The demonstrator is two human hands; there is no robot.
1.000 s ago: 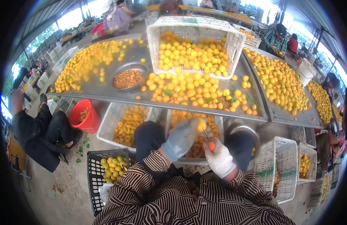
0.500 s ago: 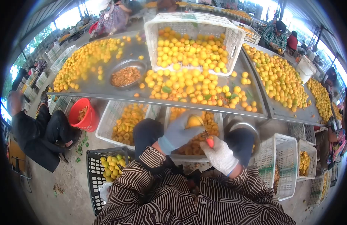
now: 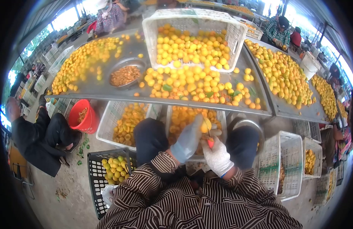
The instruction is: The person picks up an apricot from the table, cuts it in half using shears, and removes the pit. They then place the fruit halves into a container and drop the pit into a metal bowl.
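Note:
My left hand [image 3: 186, 142], in a grey-blue glove, is closed round a yellow apricot [image 3: 206, 125]. Close beside it, my right hand [image 3: 218, 157] in a whitish knit glove grips a small knife [image 3: 210, 142] by its red-orange handle. The thin blade points up against the apricot; whether it has cut in cannot be made out. Both hands are above a white crate [image 3: 168, 119] of split apricots between my knees. In front stands a metal table [image 3: 161, 101] bearing whole apricots [image 3: 191, 87].
A tipped white crate [image 3: 147, 42] spills apricots onto the table, beside a metal bowl [image 3: 142, 68] of brown pits. Around me stand another white crate [image 3: 102, 124] of halves, a black crate [image 3: 95, 171], a red bucket [image 3: 90, 120] and white crates [image 3: 293, 168]. Co-workers sit left and far right.
My left hand has turned more upright and moved slightly right, with the apricot now lower and closer to the knife. The right hand has shifted slightly left. The view has moved a little.

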